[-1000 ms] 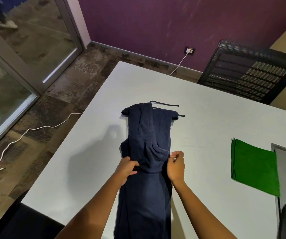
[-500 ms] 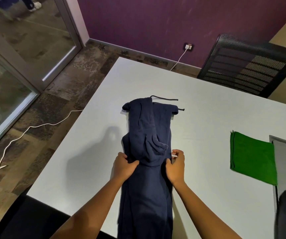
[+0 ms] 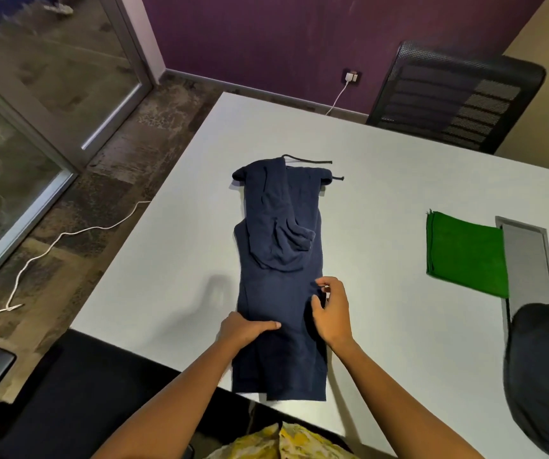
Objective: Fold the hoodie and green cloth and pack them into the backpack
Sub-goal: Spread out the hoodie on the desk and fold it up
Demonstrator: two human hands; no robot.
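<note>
**Hoodie lying in a long strip, both hands working its lower half**

A navy hoodie (image 3: 276, 293) is lying lengthwise on the white worktop (image 3: 399, 180), folded into a narrow strip with its hood turned down over the chest and its drawstrings trailing out at the far end. Its near hem is reaching just past the worktop's near edge.

The left hand (image 3: 245, 329) is resting palm-down on the left side of the fabric, fingers stretched flat and together, pressing rather than gripping. The right hand (image 3: 332, 309) is sitting at the hoodie's right edge with fingers curled; thumb and fingertips seem to be pinching a bit of the cloth there, though how firmly it is closing on it cannot be told.

The green cloth (image 3: 465, 253) is lying folded flat on the worktop well to the right of the hoodie, beside a grey rectangular panel (image 3: 528, 260) set into the surface. A dark rounded shape, probably the backpack (image 3: 544, 376), is showing at the right edge. A black mesh chair (image 3: 455, 101) is standing at the far side.
</note>
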